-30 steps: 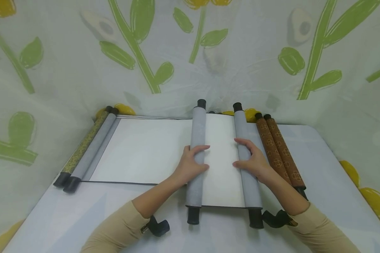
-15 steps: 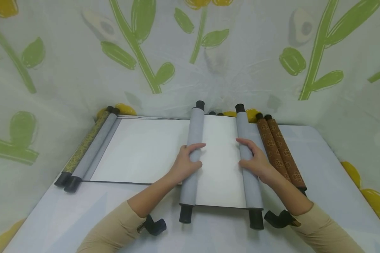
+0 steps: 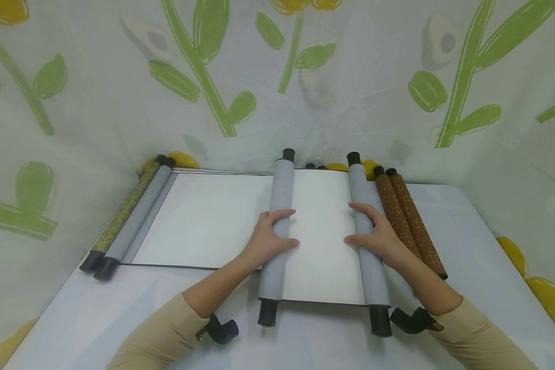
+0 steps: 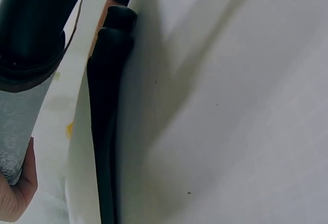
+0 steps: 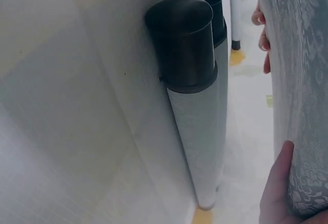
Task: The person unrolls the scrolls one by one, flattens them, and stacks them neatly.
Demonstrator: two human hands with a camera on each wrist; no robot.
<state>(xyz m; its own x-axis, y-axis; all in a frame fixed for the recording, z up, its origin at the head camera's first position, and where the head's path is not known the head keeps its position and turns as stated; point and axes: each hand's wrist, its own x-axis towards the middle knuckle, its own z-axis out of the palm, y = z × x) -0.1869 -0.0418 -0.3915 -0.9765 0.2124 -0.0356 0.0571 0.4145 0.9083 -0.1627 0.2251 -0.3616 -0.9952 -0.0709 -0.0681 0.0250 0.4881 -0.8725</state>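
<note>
A hanging scroll with grey patterned backing is held partly unrolled, with a strip of white paper (image 3: 322, 231) between its two rolls. My left hand (image 3: 267, 240) grips the left roll (image 3: 272, 280), thumb and fingers around its middle. On the right roll (image 3: 374, 280) my right hand (image 3: 380, 237) has the same hold. Both rolls end in black knobs (image 3: 267, 313). In the left wrist view the roll's black knob (image 4: 36, 24) fills the upper left corner, above my curled fingers. The right wrist view shows the grey patterned roll (image 5: 307, 96) close up.
Another white scroll (image 3: 208, 221) lies unrolled on the table behind and left, a grey roll (image 3: 139, 216) and a yellow-green roll (image 3: 127, 218) at its left end. Two brown flowered rolls (image 3: 416, 221) lie to the right. A patterned cloth (image 3: 351, 103) hangs behind the table.
The left roll has moved left with my left hand, and the right roll has shifted slightly right. The white strip between them is wider.
</note>
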